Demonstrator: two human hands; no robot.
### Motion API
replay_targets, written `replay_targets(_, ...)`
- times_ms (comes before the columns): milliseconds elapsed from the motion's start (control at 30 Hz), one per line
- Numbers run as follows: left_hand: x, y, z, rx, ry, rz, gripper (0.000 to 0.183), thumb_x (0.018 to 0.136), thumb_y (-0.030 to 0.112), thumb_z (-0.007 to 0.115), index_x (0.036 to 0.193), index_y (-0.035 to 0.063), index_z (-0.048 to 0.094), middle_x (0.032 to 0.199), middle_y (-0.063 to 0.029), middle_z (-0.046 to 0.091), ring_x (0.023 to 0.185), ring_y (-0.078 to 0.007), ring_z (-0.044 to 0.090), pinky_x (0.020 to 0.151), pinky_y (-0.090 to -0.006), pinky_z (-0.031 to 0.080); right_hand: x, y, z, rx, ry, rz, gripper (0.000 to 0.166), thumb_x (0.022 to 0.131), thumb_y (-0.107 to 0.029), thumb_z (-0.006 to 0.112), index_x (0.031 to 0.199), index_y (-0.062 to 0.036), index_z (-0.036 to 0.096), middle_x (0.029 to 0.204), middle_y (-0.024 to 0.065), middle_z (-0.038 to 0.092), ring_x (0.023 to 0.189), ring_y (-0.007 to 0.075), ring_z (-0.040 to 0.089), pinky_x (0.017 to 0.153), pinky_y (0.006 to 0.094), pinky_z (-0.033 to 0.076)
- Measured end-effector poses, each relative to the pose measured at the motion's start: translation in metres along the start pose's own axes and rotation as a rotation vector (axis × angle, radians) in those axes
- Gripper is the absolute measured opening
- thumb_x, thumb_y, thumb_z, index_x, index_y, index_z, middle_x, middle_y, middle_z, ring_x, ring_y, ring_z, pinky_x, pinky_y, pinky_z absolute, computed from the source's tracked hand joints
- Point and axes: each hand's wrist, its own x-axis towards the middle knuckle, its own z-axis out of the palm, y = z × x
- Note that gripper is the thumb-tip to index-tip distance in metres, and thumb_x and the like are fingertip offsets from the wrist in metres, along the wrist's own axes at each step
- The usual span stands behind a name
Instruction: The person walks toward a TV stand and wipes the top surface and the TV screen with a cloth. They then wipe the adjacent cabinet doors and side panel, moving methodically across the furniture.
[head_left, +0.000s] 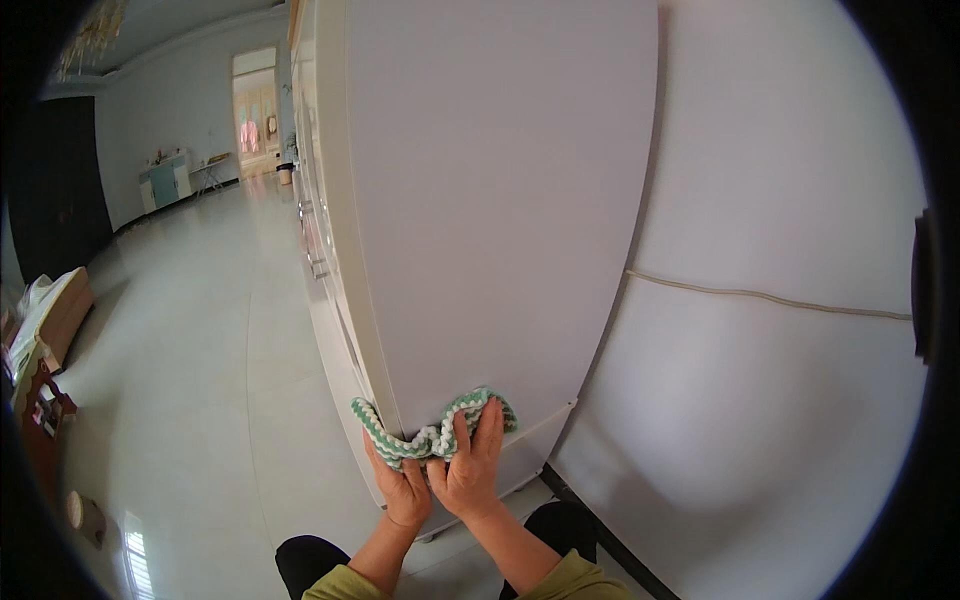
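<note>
A green-and-white striped cloth (394, 448) is wrapped around the lower front corner of a tall white cabinet, likely a refrigerator (502, 195). My left hand (401, 484) holds the cloth's left part at the front edge, fingers partly hidden behind it. Against the side panel, my right hand (472, 465) presses the other half of the cloth flat with its fingers extended upward. Both hands are close together, thumbs almost meeting below the cloth. Metal handles (319, 266) show along the front face at left.
A cable (765, 296) runs across the white wall (787, 150) at right. Tiled floor (187, 315) stretches leftward, with a log-like stool (86, 517), a red wooden piece of furniture (45, 420) and a covered sofa (56, 315). A low cabinet (165, 184) stands far off beside a doorway (255, 112).
</note>
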Motion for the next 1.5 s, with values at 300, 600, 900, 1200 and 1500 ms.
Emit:
replay_targets(300,0.041,0.021,-0.011,0.177,0.046,0.276,0.055,0.084,0.0,0.044,0.136,-0.0111,0.03,0.141,-0.0327,0.028,0.132,-0.047,0.028,0.109,-0.0462,0.023,0.039,-0.02,-0.028,0.027,-0.058,-0.058,0.056,0.077,-0.015,0.058,0.131,-0.0056,0.048,0.139,0.0351,0.027,0.126,0.0522,0.029,0.102,0.057,0.028)
replay_targets(600,0.054,0.022,-0.006,0.029,0.065,0.293,0.052,0.085,0.002,0.044,0.133,-0.0132,0.031,0.137,-0.0322,0.033,0.125,-0.0482,0.035,0.106,-0.0464,0.026,0.057,-0.024,-0.023,0.047,0.035,-0.037,0.048,0.077,-0.018,0.06,0.124,-0.0071,0.056,0.138,0.0346,0.029,0.125,0.0514,0.031,0.101,0.0591,0.026)
replay_targets(900,0.024,-0.01,0.001,-0.005,0.018,0.203,0.045,0.092,0.009,0.041,0.132,-0.0086,0.029,0.129,-0.0228,0.044,0.115,-0.0331,0.047,0.1,-0.0414,0.035,0.035,-0.005,-0.007,0.05,0.06,-0.056,0.044,0.082,-0.034,0.059,0.12,-0.0115,0.059,0.138,0.0338,0.03,0.125,0.0519,0.03,0.1,0.0622,0.025)
replay_targets(1200,-0.007,-0.049,0.002,-0.058,0.015,0.163,0.049,0.09,0.011,0.048,0.132,-0.0054,0.031,0.13,-0.02,0.043,0.118,-0.0315,0.045,0.101,-0.0412,0.033,0.019,-0.003,-0.001,0.069,0.077,-0.063,0.044,0.082,-0.036,0.06,0.12,-0.0138,0.058,0.137,0.0324,0.031,0.123,0.0498,0.034,0.099,0.0622,0.026)
replay_targets(1500,-0.024,-0.041,0.016,-0.756,0.124,-0.274,0.053,0.09,0.011,0.051,0.136,-0.0043,0.029,0.134,-0.0163,0.04,0.119,-0.0284,0.045,0.1,-0.0377,0.036,-0.007,0.001,-0.002,0.015,-0.036,-0.088,0.049,0.082,-0.026,0.061,0.126,-0.0082,0.048,0.141,0.0334,0.024,0.126,0.0546,0.029,0.101,0.0619,0.026)
